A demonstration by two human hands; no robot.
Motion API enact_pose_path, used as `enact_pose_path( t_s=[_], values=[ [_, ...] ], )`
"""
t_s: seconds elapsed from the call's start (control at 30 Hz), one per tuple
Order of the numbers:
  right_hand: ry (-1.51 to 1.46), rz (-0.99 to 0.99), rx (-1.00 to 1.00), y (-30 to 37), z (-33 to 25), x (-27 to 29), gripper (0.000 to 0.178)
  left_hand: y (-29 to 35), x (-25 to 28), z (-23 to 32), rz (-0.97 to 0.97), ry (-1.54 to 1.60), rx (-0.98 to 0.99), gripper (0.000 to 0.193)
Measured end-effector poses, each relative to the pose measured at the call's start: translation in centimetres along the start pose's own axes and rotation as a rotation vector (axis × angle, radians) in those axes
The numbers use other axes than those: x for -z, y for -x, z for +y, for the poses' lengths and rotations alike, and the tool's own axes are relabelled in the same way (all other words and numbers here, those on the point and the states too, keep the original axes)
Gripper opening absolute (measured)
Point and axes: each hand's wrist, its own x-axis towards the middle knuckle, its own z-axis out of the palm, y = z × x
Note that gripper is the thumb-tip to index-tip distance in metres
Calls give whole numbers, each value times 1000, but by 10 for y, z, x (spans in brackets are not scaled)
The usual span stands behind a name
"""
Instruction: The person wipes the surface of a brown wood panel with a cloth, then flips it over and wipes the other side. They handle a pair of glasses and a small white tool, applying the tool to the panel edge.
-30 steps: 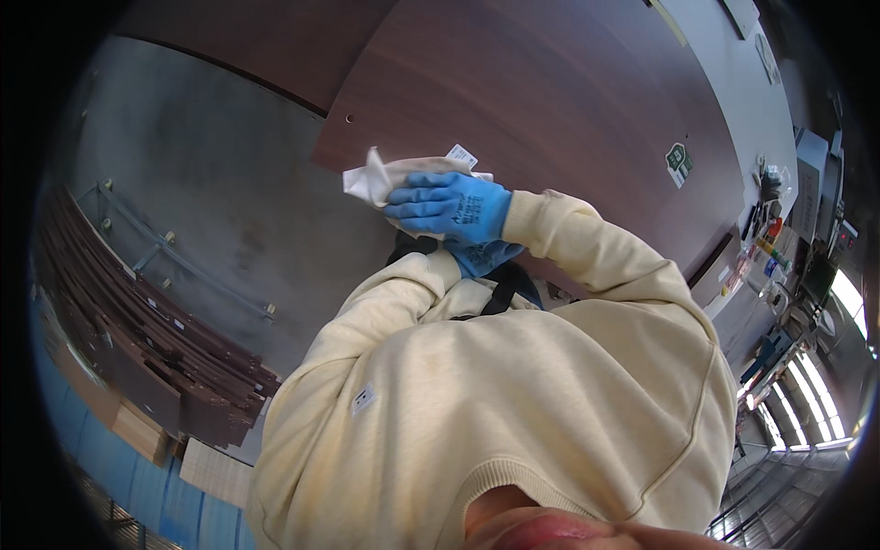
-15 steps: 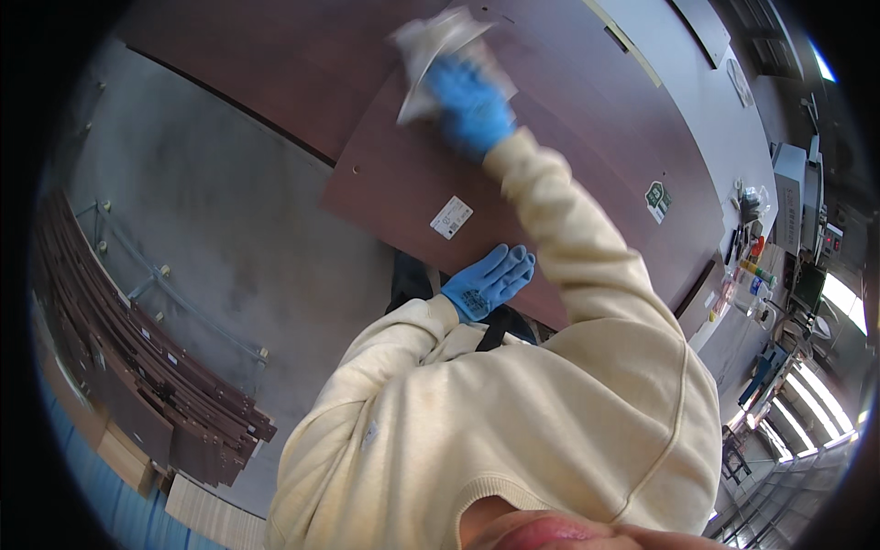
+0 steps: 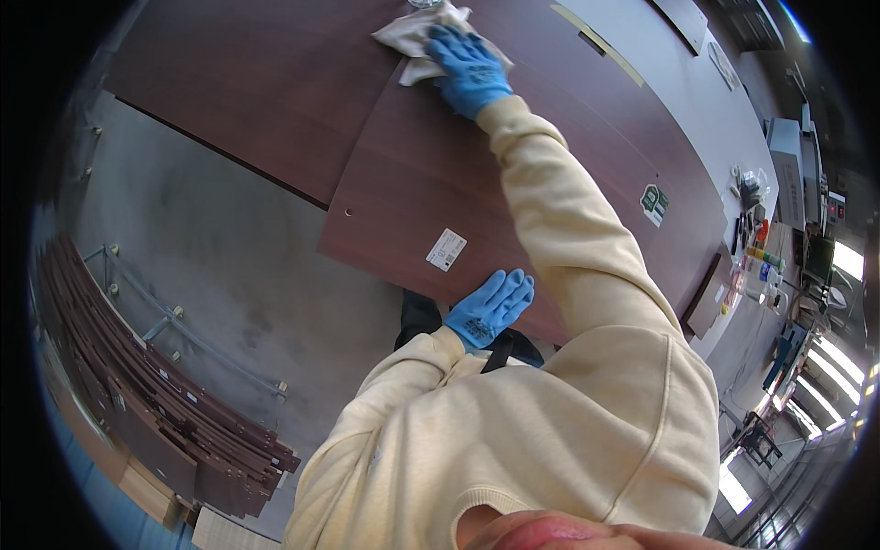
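A blue glove covers my right hand point(image 3: 469, 73), which is stretched far forward over a pale crumpled cloth point(image 3: 403, 37). The fingers lie over the cloth and hold it against a dark reddish-brown board point(image 3: 385, 174). Near the board's front edge rests my left hand point(image 3: 490, 310), also blue-gloved, flat with its fingers extended and nothing in it. A white label point(image 3: 446, 249) is on the board just beyond that hand, and a green-and-white sticker point(image 3: 654, 204) is farther right. The board has a small round hole near its left corner.
Another dark brown board point(image 3: 247, 101) adjoins it at the left. Stacked brown panels point(image 3: 165, 394) and a metal frame with small wheels point(image 3: 174, 316) stand on the left. Tools and bottles point(image 3: 761, 257) clutter the right side. A shiny round object point(image 3: 424, 3) is cut off at the top.
My right hand has slid the cloth farther away across the board. The left hand stays flat at the near edge. The whole view has shifted slightly.
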Motion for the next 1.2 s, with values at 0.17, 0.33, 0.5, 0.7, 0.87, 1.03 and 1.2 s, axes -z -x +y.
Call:
enact_pose_path(
  t_s=[0.17, 0.33, 0.5, 0.7, 0.87, 1.03, 1.2],
  values=[
    [188, 213, -307, 160, 83, 69, 55, -5, 13, -9, -54, 10, -24, 55],
    [363, 212, -577, 254, 104, 107, 70, -4, 11, -6, -25, 14, -12, 54],
    [235, 214, -465, 158, 55, 52, 56, -8, 16, -10, -33, 76, -5, 50],
    [20, 172, -70, -6, -31, -14, 51, -5, 6, -5, -63, 66, -38, 53],
    [-92, 85, 58, 7, -112, -27, 51, 7, -5, -4, -205, 107, -58, 50],
    [-472, 13, 487, 141, -237, -42, 46, 10, -6, -4, -230, 152, -39, 50],
    [-478, -257, 579, 162, -238, -16, 48, 20, -13, -1, -211, 218, 52, 49]
  ],
)
